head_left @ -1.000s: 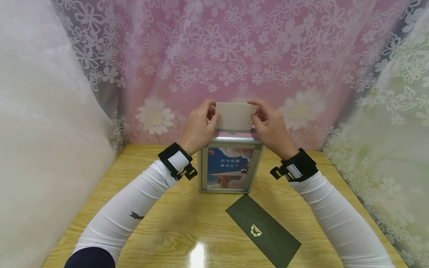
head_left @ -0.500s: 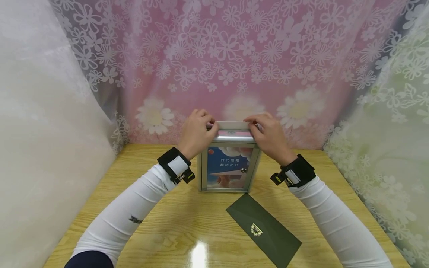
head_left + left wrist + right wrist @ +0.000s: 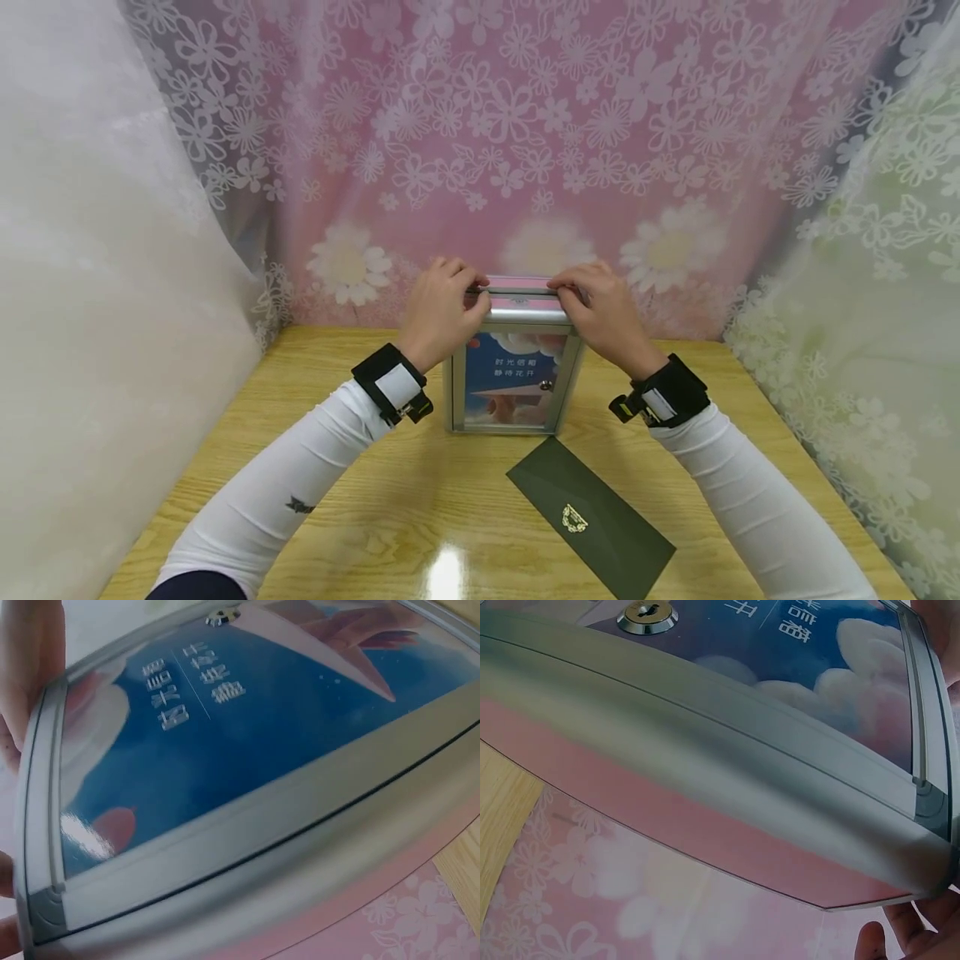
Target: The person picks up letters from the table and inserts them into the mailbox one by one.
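Note:
A silver-framed letter box [image 3: 517, 312] with a lock and a blue, cloud-printed front stands on the table. Its pink top has a long slot, and no card shows above it. At the top left corner my left hand [image 3: 441, 310] rests with fingers bent and thumb near the slot. My right hand [image 3: 606, 315] lies likewise at the top right corner. No held thing shows in either hand; some fingertips are hidden. Close up, the box front [image 3: 247, 735] fills the left wrist view, and the box's side [image 3: 705, 795] crosses the right wrist view, with fingers [image 3: 904, 926] at its corner.
A dark green envelope [image 3: 592, 517] with a gold emblem lies in front of the box, to the right. The wooden table [image 3: 360, 500] ends at a pink floral curtain [image 3: 480, 125] behind. Pale curtains hang at both sides.
A cream card held upright between both hands has sunk into the slot at the top of the box and is out of sight. Both hands have come down with it onto the box top.

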{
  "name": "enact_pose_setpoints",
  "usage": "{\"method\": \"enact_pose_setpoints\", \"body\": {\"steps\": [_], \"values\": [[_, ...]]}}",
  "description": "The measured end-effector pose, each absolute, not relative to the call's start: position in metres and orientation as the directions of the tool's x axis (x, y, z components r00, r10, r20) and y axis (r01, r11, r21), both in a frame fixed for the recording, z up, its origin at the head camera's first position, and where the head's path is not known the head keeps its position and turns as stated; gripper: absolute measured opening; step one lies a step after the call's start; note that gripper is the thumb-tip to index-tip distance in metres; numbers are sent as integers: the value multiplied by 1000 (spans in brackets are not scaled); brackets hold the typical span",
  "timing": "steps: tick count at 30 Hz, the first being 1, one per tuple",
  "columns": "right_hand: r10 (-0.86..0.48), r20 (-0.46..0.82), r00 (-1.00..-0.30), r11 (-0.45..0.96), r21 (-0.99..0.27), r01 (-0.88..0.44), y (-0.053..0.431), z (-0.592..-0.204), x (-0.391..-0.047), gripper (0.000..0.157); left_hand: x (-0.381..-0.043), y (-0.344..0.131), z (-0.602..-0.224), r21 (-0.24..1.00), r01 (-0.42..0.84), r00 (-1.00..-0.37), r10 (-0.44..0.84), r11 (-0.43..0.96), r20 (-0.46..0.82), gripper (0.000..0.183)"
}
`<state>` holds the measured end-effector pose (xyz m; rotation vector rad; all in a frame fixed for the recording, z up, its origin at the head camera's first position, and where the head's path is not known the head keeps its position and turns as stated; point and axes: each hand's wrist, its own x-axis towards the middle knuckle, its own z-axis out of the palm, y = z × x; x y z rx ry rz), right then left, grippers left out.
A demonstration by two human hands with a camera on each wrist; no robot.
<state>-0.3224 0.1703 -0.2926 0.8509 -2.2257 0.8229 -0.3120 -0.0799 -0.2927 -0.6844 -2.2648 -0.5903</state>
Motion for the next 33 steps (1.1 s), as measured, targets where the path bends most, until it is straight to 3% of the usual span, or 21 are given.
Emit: {"method": "enact_pose_setpoints", "body": {"steps": [8,11,14,17,20,23,28,33], "values": [[-301,708,-639,571,-403,-716,187,-298,-314,18,-279,-64,-298,21,800,-354,444,599,823,16],[-269,712,-649,563,-431,-705,196,-303,-309,19,-260,-52,-309,-32,854,-315,566,519,762,16],[-232,720,-655,579,-439,-687,211,-309,-302,22,-242,-38,-329,-47,864,-366,689,502,625,19],[-208,711,-672,608,-444,-658,225,-316,-293,23,-232,-30,-359,-50,826,-485,754,561,444,30],[-199,681,-705,648,-448,-616,238,-328,-283,23,-227,-26,-390,-28,777,-606,758,629,243,48],[-212,637,-742,682,-447,-579,250,-343,-274,22,-226,-27,-418,20,734,-678,730,679,84,65],[-262,585,-767,707,-425,-565,264,-364,-263,20,-227,-25,-446,48,694,-718,696,718,-7,79],[-293,546,-785,730,-403,-552,269,-378,-254,17,-225,-20,-459,2,709,-705,709,705,-29,73]]}}
